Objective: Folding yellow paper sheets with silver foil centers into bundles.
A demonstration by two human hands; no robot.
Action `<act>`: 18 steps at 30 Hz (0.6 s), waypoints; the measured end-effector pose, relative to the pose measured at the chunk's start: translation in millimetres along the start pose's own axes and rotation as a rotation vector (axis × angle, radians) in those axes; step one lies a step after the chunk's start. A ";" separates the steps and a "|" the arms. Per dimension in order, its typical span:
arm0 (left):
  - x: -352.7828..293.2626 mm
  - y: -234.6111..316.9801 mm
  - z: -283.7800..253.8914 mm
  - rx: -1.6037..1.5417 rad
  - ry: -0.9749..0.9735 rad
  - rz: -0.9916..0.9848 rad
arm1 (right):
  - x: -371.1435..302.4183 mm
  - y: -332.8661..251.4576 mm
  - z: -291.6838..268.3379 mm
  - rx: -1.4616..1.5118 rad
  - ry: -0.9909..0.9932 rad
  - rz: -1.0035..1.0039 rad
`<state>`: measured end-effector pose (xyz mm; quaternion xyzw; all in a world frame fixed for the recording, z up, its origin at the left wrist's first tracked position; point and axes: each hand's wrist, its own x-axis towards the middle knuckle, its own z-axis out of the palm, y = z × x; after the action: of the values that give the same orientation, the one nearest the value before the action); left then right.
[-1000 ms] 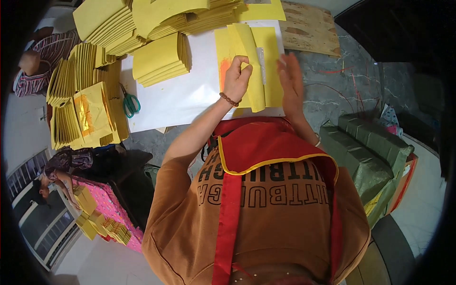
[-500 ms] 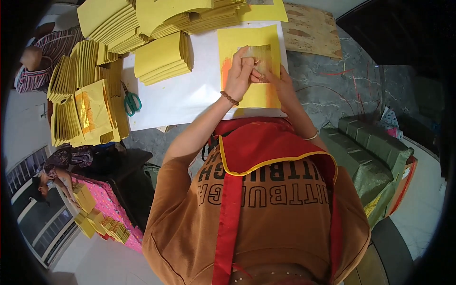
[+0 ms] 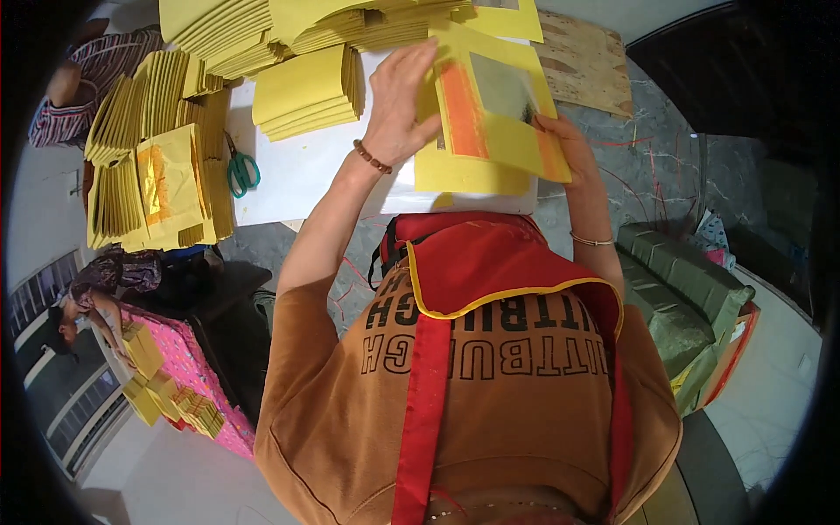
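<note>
My left hand (image 3: 398, 105), with a bead bracelet at the wrist, grips the left edge of a folded yellow paper sheet (image 3: 494, 105) with orange stripes and a silvery square patch. My right hand (image 3: 564, 144) holds the same sheet from under its right edge, tilting it above the white tabletop (image 3: 297, 175). Another yellow sheet (image 3: 464, 175) lies flat beneath it.
Stacks of yellow paper (image 3: 306, 87) cover the table's far and left side, with green-handled scissors (image 3: 241, 171) beside them. A plywood board (image 3: 582, 61) lies at the right. Green sacks (image 3: 682, 289) sit on the floor right. Other people sit at left, one by a pink table (image 3: 184, 367).
The yellow sheet was folded shut on the table, then lifted and tilted up in both hands. My left hand moved up and left along its edge.
</note>
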<state>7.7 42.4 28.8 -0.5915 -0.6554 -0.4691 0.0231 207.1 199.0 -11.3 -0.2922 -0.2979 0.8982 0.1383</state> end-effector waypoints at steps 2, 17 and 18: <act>7.7 1.3 1.9 0.065 -0.084 0.112 | -7.3 -6.4 13.6 -0.064 0.002 -0.017; -88.2 6.8 19.8 -0.108 -0.335 -0.085 | -47.1 51.5 -34.5 -1.405 -0.051 -0.915; -89.4 6.6 19.2 -0.089 -0.345 -0.087 | -44.7 49.3 -38.0 -1.389 -0.136 -0.816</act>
<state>49.8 -13.6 -30.3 -0.6348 -0.6533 -0.3896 -0.1361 261.9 158.7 -46.6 -0.1246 -0.8788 0.4027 0.2237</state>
